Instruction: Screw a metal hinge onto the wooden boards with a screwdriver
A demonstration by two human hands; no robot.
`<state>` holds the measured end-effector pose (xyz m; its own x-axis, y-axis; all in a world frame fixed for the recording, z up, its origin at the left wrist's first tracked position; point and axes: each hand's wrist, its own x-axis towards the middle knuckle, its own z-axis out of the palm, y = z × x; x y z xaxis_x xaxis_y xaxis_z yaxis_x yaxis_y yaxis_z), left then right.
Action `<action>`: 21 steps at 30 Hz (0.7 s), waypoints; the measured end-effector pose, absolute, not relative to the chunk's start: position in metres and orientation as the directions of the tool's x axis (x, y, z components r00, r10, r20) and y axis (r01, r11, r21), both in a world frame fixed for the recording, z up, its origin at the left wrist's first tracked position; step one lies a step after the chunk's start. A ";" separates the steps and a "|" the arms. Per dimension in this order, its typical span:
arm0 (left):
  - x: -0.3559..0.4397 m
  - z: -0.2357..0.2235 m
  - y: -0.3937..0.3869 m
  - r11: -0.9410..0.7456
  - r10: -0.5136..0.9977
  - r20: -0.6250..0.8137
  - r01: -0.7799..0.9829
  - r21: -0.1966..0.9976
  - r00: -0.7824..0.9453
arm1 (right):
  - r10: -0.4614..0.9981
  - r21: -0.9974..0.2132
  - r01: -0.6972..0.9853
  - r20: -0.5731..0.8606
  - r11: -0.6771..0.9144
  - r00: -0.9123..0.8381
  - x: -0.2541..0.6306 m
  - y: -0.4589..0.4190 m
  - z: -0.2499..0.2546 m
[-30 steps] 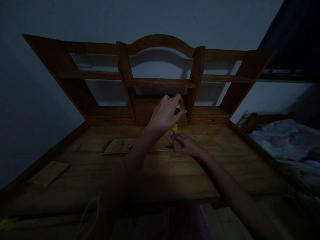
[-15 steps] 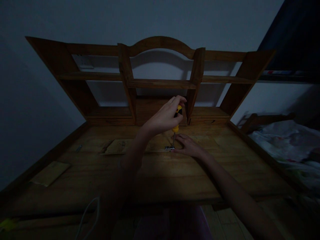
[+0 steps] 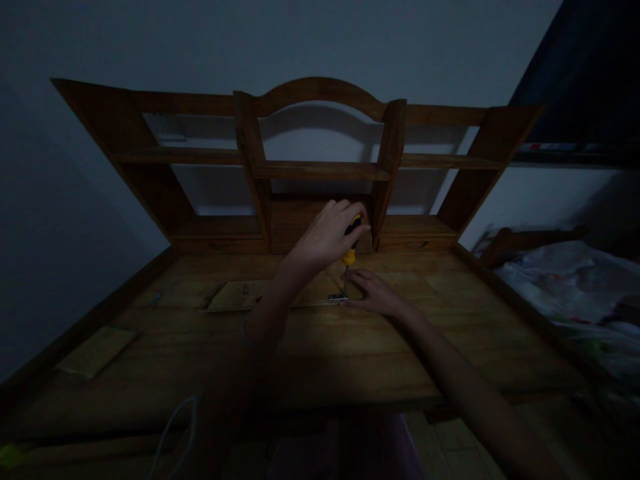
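Observation:
My left hand point(image 3: 330, 233) is closed around the yellow and black handle of a screwdriver point(image 3: 349, 257). The screwdriver stands almost upright, its tip down at a small metal fitting point(image 3: 338, 298). That fitting lies at the near edge of a long, narrow wooden board point(image 3: 310, 293) on the desktop. My right hand point(image 3: 375, 292) grips the board from the right, thumb at the near edge touching the fitting's end and fingers over towards the far edge, close to the screwdriver shaft. Whether a screw sits under the tip is too small to tell.
On the wooden desk point(image 3: 380, 360) lie a loose flat wood piece point(image 3: 97, 351) and a small metal object point(image 3: 157, 299) at left. A wooden shelf unit point(image 3: 320, 170) rises behind. A pale cord point(image 3: 173, 420) hangs lower left. Plastic-covered things point(image 3: 565, 273) are at right.
My left hand has turned slightly and shifted a little left and down on the screwdriver handle. My right hand and the fitting stay together, and the whole view has shifted slightly.

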<state>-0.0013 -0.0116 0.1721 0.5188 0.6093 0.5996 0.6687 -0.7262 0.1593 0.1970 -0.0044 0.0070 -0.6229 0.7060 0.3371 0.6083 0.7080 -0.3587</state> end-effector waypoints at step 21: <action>0.002 0.178 -0.018 -0.790 0.571 0.587 0.577 0.205 0.574 | 0.709 -0.358 0.613 0.330 0.705 -0.623 0.196 -0.004 0.007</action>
<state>0.0018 -0.0175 0.1779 0.5735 0.5714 0.5870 0.5772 -0.7903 0.2054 0.1965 -0.0042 0.0073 -0.6229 0.7093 0.3299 0.6127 0.7046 -0.3579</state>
